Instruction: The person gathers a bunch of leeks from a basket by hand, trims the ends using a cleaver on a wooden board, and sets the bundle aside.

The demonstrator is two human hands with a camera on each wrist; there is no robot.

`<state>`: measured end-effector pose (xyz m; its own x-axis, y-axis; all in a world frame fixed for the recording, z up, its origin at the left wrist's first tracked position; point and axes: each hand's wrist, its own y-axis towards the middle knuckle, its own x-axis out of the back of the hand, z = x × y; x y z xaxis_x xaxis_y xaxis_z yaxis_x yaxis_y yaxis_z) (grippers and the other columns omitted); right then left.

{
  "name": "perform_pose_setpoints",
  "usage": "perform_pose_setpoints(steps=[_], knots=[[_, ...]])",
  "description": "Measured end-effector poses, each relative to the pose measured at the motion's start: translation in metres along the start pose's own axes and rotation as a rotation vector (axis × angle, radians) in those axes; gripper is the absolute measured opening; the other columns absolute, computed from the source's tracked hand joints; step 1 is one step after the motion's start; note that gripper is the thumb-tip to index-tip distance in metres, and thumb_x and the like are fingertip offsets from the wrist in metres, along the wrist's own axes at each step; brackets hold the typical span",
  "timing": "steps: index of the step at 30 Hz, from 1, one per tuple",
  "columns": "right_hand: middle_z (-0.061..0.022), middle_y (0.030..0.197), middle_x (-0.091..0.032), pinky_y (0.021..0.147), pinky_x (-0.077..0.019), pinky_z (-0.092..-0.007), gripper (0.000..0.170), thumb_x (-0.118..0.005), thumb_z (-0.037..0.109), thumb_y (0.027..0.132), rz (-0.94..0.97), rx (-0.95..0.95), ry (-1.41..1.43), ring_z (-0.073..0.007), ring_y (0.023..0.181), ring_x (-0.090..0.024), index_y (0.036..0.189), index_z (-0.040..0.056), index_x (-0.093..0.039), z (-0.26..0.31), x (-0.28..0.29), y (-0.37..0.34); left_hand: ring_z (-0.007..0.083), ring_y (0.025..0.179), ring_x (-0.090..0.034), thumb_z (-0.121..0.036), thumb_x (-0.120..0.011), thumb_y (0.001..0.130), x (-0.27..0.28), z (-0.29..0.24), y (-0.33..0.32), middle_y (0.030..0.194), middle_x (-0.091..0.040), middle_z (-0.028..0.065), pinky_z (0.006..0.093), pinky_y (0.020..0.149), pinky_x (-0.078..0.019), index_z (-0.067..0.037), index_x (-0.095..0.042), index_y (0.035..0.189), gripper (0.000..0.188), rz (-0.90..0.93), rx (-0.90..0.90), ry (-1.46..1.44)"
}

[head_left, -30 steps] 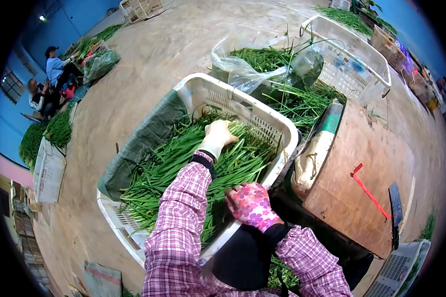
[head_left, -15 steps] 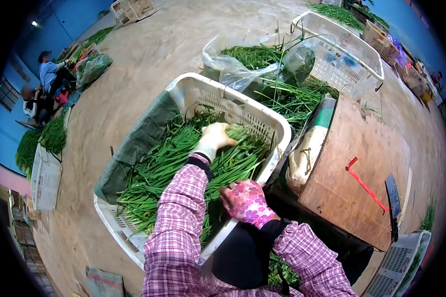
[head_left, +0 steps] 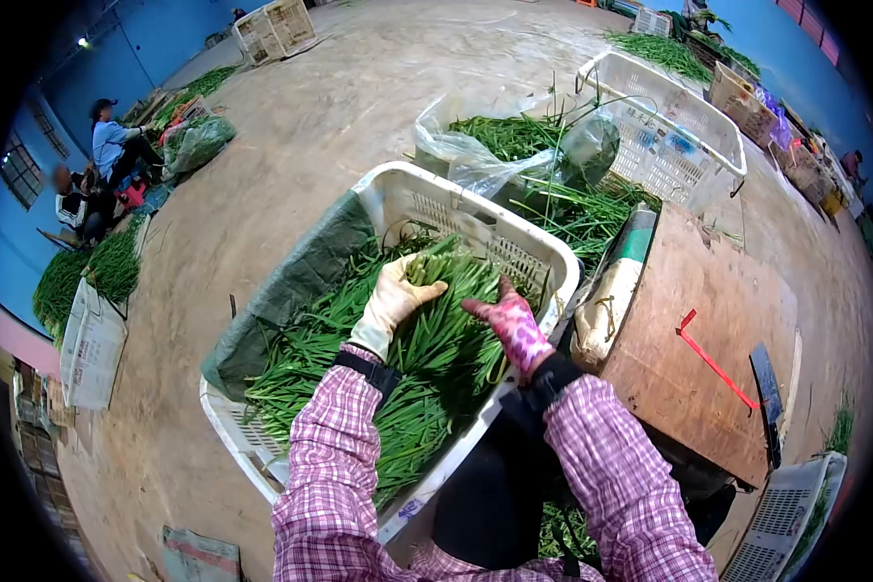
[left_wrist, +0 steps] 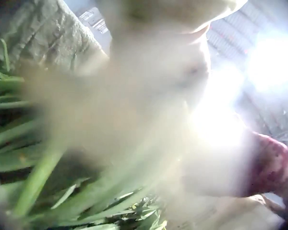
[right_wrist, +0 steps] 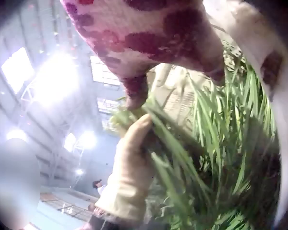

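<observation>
A bunch of garlic chives [head_left: 459,276] stands between my two gloved hands, above the white plastic crate [head_left: 404,184] full of long green leaves. My left hand [head_left: 388,306], in a cream glove, grips the bunch from the left, its thumb across the stalks. On the other side my right hand [head_left: 516,328], in a pink flowered glove, holds the bunch near the crate's right rim. The right wrist view shows both hands meeting at the stalk ends [right_wrist: 127,117]. Blur covers most of the left wrist view, where the pink glove [left_wrist: 273,165] appears at right.
Green sheeting [head_left: 301,276] lines the crate's left side. To the right stands a wooden board [head_left: 713,339] with a red strip. Behind are a plastic bag of greens [head_left: 500,160] and another white crate [head_left: 664,145]. Two people [head_left: 114,145] sit far left.
My right hand has left the crate's near rim and moved forward to the bunch. My left hand has drawn slightly back, and the bunch now stands raised between both hands.
</observation>
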<state>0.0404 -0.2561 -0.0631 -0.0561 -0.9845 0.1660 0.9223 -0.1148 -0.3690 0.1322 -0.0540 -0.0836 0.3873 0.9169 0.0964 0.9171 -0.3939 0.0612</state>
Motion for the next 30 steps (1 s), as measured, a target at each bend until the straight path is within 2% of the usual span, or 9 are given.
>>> perform_pose_setpoints(steps=[4,7,11,12,14,18,22,26,30], knots=[[-0.0269,0.155,-0.032,0.116,-0.0276,-0.0347,0.102,-0.077,0.031,0.085,0.086,0.202,0.022,-0.031,0.144,-0.033,0.154,-0.0051,-0.012,-0.002,-0.014,0.029,0.0074,0.087,-0.063,0.001,-0.081,0.078,0.007,-0.004,-0.014,0.1,-0.072,-0.0009,0.0235,0.083,-0.0524,0.0,-0.065,0.116,0.041,0.028,-0.092,-0.008],[-0.0207,0.143,-0.049,0.11,-0.0344,-0.0341,0.089,-0.076,0.026,0.086,0.291,0.351,0.144,-0.0262,0.131,-0.047,0.152,-0.0036,-0.024,0.002,-0.024,0.027,0.0085,0.097,-0.063,-0.001,-0.083,0.075,0.007,0.007,-0.013,0.111,-0.069,0.0014,0.025,0.09,-0.0514,0.001,-0.06,0.125,0.055,0.057,-0.148,-0.021],[-0.0117,0.119,-0.065,0.094,-0.0464,-0.0335,0.067,-0.081,0.023,0.081,0.232,0.297,-0.117,-0.0194,0.109,-0.059,0.134,-0.0027,-0.05,0.053,-0.03,-0.016,0.0192,0.137,-0.042,-0.014,-0.09,0.069,0.004,-0.022,-0.021,0.15,-0.046,0.0126,0.0322,0.113,-0.0342,-0.005,-0.045,0.145,0.089,0.142,-0.279,0.26],[-0.011,0.116,-0.066,0.091,-0.0486,-0.0333,0.066,-0.082,0.021,0.079,0.208,0.288,-0.155,-0.019,0.106,-0.061,0.132,-0.0022,-0.051,0.057,-0.032,-0.018,0.0219,0.146,-0.026,-0.016,-0.09,0.069,0.006,-0.036,-0.025,0.162,-0.024,0.0157,0.0324,0.118,-0.0253,-0.011,-0.019,0.158,0.114,0.235,-0.143,0.205],[-0.0095,0.109,-0.068,0.084,-0.0521,-0.0328,0.063,-0.084,0.017,0.077,0.165,0.471,-0.027,-0.0177,0.098,-0.064,0.13,-0.0014,-0.054,0.026,-0.047,-0.002,0.0192,0.134,-0.04,-0.011,-0.088,0.071,0.009,-0.035,-0.031,0.156,-0.034,0.0148,0.0315,0.111,-0.0349,-0.025,0.001,0.157,0.125,0.267,-0.234,0.314],[-0.011,0.102,-0.072,0.076,-0.0553,-0.0302,0.061,-0.084,0.016,0.075,0.143,0.265,0.303,-0.0164,0.087,-0.068,0.128,-0.001,-0.058,0.015,-0.073,0.005,0.021,0.122,-0.051,0.002,-0.084,0.071,0.005,-0.034,-0.044,0.154,-0.039,0.016,0.0311,0.105,-0.04,-0.035,0.018,0.155,0.137,0.276,-0.25,0.317],[-0.0102,0.099,-0.074,0.078,-0.0554,-0.031,0.042,-0.084,0.019,0.077,-0.092,0.226,0.256,-0.0157,0.089,-0.069,0.111,-0.0001,-0.068,0.021,-0.09,0.001,0.0224,0.135,-0.044,-0.022,-0.083,0.08,0.015,-0.022,-0.047,0.154,-0.038,0.0207,0.0324,0.112,-0.0333,-0.027,0.012,0.158,0.123,0.126,-0.348,0.298],[-0.0087,0.099,-0.074,0.082,-0.0552,-0.0295,0.04,-0.083,0.019,0.077,-0.038,0.411,0.227,-0.0155,0.09,-0.07,0.11,0.0029,-0.069,0.012,-0.09,-0.005,0.0232,0.131,-0.05,-0.084,-0.049,0.074,0.052,-0.01,-0.025,0.157,-0.026,0.024,0.0381,0.109,-0.0428,-0.013,-0.001,0.159,0.12,0.383,0.0,-0.549],[-0.0045,0.091,-0.072,0.076,-0.0551,-0.0297,0.036,-0.083,0.019,0.077,-0.085,0.739,-0.198,-0.0131,0.084,-0.067,0.106,0.0035,-0.069,0.007,-0.1,-0.025,0.0193,0.122,-0.054,-0.056,-0.051,0.093,0.043,0.01,-0.023,0.13,-0.063,0.0074,0.034,0.103,-0.0437,-0.008,-0.055,0.136,0.064,0.425,0.537,-0.218]])
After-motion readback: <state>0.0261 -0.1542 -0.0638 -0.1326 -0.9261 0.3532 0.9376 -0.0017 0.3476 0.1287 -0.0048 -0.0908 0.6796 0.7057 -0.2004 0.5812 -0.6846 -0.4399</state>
